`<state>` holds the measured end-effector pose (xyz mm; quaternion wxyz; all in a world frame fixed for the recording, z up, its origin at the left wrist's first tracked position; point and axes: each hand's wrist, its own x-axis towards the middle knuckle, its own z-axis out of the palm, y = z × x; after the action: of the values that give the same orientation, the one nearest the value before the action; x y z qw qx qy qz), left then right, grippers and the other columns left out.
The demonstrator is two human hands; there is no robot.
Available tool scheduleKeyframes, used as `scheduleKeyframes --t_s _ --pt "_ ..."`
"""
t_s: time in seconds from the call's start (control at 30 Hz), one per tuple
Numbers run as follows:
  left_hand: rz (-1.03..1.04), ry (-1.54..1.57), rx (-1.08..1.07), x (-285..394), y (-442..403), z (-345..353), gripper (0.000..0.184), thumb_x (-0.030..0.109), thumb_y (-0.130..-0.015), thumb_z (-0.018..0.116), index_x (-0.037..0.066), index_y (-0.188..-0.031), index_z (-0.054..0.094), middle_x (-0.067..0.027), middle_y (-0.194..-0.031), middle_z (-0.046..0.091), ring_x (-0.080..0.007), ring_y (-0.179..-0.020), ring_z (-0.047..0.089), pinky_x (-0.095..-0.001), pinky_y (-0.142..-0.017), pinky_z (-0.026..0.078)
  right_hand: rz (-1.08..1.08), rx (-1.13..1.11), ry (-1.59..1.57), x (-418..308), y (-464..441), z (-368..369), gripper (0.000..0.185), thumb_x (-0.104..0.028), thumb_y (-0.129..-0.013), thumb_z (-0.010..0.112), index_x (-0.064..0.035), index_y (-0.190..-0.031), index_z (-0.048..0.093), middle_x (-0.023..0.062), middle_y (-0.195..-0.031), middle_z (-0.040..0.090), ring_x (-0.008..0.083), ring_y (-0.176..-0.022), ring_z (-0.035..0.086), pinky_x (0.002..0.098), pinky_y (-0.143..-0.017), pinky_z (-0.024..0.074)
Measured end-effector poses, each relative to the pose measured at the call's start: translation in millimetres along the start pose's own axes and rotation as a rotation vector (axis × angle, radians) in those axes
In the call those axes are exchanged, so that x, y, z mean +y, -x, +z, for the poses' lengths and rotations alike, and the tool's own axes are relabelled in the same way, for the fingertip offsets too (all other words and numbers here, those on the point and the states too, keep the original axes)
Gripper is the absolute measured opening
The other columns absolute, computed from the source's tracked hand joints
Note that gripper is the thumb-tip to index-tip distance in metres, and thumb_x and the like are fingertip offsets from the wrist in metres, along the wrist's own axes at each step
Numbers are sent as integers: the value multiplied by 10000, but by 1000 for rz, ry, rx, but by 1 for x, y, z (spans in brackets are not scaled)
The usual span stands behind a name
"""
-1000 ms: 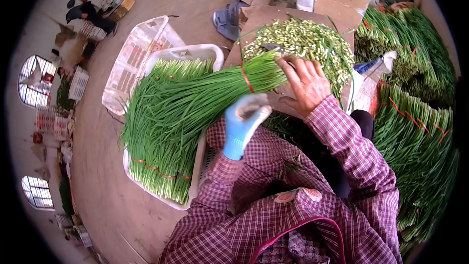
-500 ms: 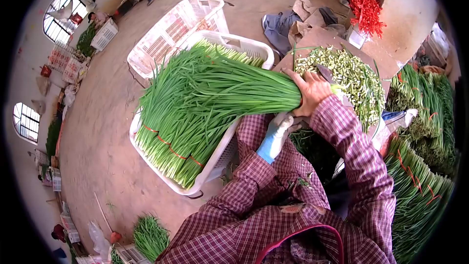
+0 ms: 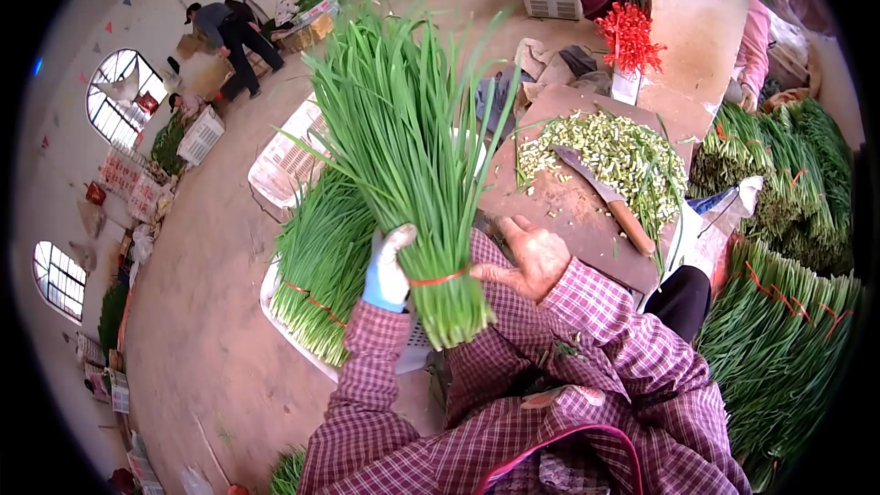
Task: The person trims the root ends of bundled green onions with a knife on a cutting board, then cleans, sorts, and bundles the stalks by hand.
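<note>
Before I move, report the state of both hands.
Left hand: gloved, closed on the red-banded bunch of garlic chives.
Right hand: loosely open, thumb at the bunch's edge; contact can't be told.

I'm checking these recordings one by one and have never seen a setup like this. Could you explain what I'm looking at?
There is no machine here: a person works with their own hands. The view comes from a camera on their head, looking forward and down.

The left hand, in a blue and white glove, grips a bunch of long green stalks tied with a red band. The bare right hand is beside it, its thumb at or very near the band.

On the brown board lie a knife and chopped pieces. More tied bunches lie in a white basket, and others are piled on the right.
</note>
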<state>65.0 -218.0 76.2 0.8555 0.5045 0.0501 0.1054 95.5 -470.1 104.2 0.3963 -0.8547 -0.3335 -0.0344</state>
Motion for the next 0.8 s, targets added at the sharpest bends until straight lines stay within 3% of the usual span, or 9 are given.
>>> scheduleKeyframes --t_s 0.07,0.17,0.27,0.37,0.43,0.57,0.63,0.77,0.8 --pt "-48 -84 2 13 11 -36 415 138 -786 646 7 -1170 561 -43 -1018 638 -151 -939 628 -314 -903 530 -77 62 -134 -3 2 -28 364 -381 -850 696 -27 -934 687 188 -745 681 342 -752 687 433 -678 537" --pt "-82 -218 -23 39 51 -24 500 120 -781 649 -17 -1235 492 -52 -1005 625 -152 -920 618 -306 -881 519 -149 293 -219 -6 0 -54 224 -230 -858 693 -15 -878 634 172 -726 646 353 -686 644 429 -633 497" --pt "-132 -332 48 38 82 -15 541 128 -768 668 -21 -1250 475 -55 -1003 620 -153 -893 607 -302 -856 514 -153 415 -337 -7 1 -63 221 -199 -856 687 7 -875 609 183 -733 623 363 -701 625 413 -634 481" --pt "-156 -423 29 21 98 -21 517 113 -760 667 -18 -1231 497 -51 -997 621 -138 -865 595 -292 -841 506 24 295 -706 -8 14 -66 174 -147 -924 642 20 -973 644 86 -755 655 150 -637 626 294 -603 499" --pt "-233 -447 24 14 103 -18 489 105 -759 661 -17 -1212 523 -48 -994 625 -122 -837 593 -279 -830 503 23 380 -840 -6 21 -68 170 -120 -952 611 22 -1034 653 35 -785 660 65 -645 593 238 -595 495" --pt "-268 -460 -24 -1 113 -14 481 98 -762 657 -20 -1214 540 -32 -966 644 -116 -820 609 -261 -801 513 -37 456 -515 9 29 -71 153 -112 -918 629 -7 -1024 658 96 -799 678 168 -661 650 298 -618 508" --pt "-269 -479 12 -6 117 -5 498 86 -768 655 -18 -1240 534 -34 -967 653 -113 -819 616 -256 -780 519 -164 419 -160 34 25 -54 222 -226 -870 680 -20 -942 641 170 -832 680 359 -775 663 428 -701 523" --pt "-307 -505 -34 -18 119 -25 511 66 -773 654 -16 -1260 527 -40 -987 656 -109 -803 620 -255 -755 524 -14 275 -158 46 25 -26 307 -282 -822 733 -21 -957 641 173 -862 699 348 -808 680 425 -713 538" --pt "-311 -531 -50 -19 121 -28 515 76 -772 647 -26 -1260 516 -66 -1031 649 -142 -867 628 -284 -822 522 17 242 -246 48 24 -19 307 -279 -816 739 -23 -957 643 166 -847 703 342 -795 681 425 -713 539"
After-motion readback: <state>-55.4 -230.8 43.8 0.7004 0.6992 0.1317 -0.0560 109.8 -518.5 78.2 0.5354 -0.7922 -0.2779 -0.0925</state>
